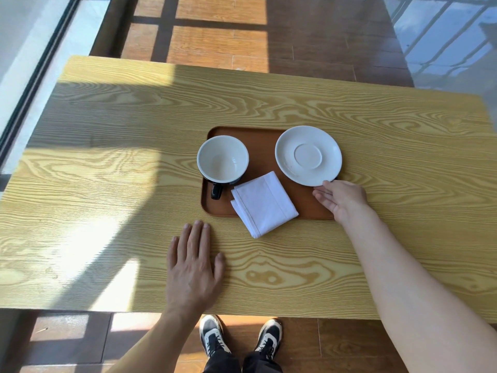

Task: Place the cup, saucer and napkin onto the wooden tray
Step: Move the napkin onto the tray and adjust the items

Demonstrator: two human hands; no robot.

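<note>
A brown wooden tray [262, 149] lies in the middle of the table. On its left side stands a cup [222, 159], white inside and black outside, with its handle toward me. A folded white napkin [264, 203] lies on the tray's near part and hangs over the near edge. The white saucer [308, 155] is over the tray's right end. My right hand [340, 199] is at the saucer's near rim, thumb on the rim and fingers below it; whether the saucer rests on the tray is unclear. My left hand [193, 266] lies flat on the table, fingers spread, holding nothing.
The yellow wood-grain table [107, 184] stretches wide on both sides of the tray. Its near edge is just above my shoes [239, 335]. A window frame runs along the far left and a wooden floor lies beyond the table.
</note>
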